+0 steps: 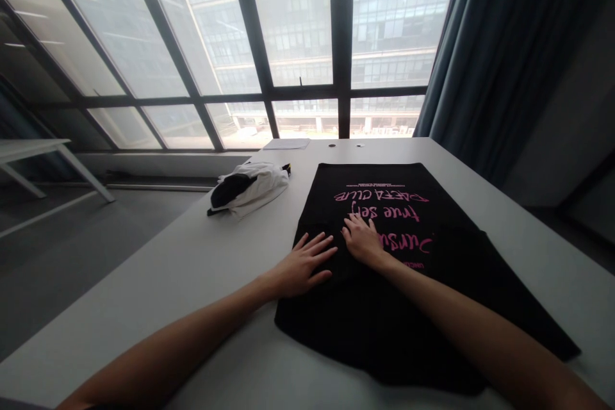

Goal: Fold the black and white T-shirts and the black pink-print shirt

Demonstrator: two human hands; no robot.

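Note:
A black T-shirt [384, 327] with pink lettering lies spread on the white table, its print upside down from where I look. My left hand [303, 264] rests on the shirt's left edge, fingers spread and palm down. Just to its right, my right hand [362, 240] lies on the lettering with its fingers stretched out, covering part of the print. Neither hand grips the fabric. The shirt's near hem curves across the table in front of me, and my right forearm passes over its lower right part.
A crumpled white and black garment [254, 186] sits on the table [216, 275] to the left. Papers [287, 143] lie at the far edge, near two small round table fittings. Windows stand behind, a blue curtain [480, 57] hangs at right, and another white table [33, 148] is at far left.

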